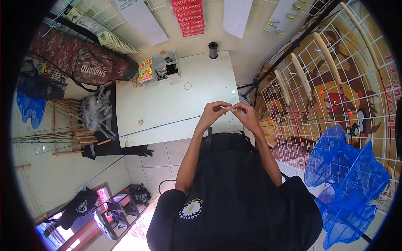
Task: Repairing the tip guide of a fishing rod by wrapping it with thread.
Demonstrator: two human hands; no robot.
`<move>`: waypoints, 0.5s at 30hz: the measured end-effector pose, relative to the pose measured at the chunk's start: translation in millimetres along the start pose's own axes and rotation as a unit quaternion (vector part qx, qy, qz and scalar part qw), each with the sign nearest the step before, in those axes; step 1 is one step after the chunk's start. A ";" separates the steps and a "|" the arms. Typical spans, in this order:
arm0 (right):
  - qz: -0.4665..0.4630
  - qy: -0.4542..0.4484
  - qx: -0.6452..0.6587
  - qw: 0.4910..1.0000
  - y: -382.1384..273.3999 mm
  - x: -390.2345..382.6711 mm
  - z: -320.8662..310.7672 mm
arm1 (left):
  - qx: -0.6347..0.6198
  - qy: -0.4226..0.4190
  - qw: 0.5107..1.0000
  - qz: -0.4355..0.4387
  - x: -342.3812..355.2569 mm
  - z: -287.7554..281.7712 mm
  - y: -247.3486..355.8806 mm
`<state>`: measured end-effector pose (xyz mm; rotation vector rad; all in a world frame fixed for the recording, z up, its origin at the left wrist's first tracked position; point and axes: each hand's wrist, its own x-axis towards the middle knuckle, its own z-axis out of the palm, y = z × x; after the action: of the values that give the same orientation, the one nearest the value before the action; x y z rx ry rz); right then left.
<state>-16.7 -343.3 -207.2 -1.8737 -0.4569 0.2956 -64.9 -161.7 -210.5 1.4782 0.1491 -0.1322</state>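
Note:
Over the right part of the white table (176, 102), my left hand (213, 112) and my right hand (246, 116) meet at the fingertips. Both are closed, thumb against index finger. What they pinch is too small to make out. A thin fishing rod (163, 124) runs across the table, from a wooden handle (103, 142) at the left edge to beside my left wrist; its far end is hidden there. Beyond my hands lies a small thin loop (187, 85). A small round tan piece (140, 122) sits near the left front of the table.
A dark spool (213, 50) stands at the table's back edge. At back left is a compartment box (169, 67) beside a tray of bright beads (146, 70). Wire racks with rods (326, 58) and blue nets (347, 180) flank the right; more rods (79, 136) stand left.

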 end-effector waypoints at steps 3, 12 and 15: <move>-0.006 -0.006 -0.049 0.999 0.4 -6.0 -5.8 | -0.021 0.000 0.998 0.051 -2.1 9.0 -1.2; 0.033 0.064 -0.030 0.997 14.0 -36.2 -22.2 | 0.222 0.182 0.954 0.081 5.5 -0.8 -77.5; 0.027 0.072 -0.038 0.996 9.9 -53.2 -26.6 | 0.425 0.154 0.885 0.115 6.4 -21.9 -111.9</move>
<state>-51.5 -392.5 -208.5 -1.9679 -0.3239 0.1784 -79.1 -149.8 -323.2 2.3816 0.1818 0.2728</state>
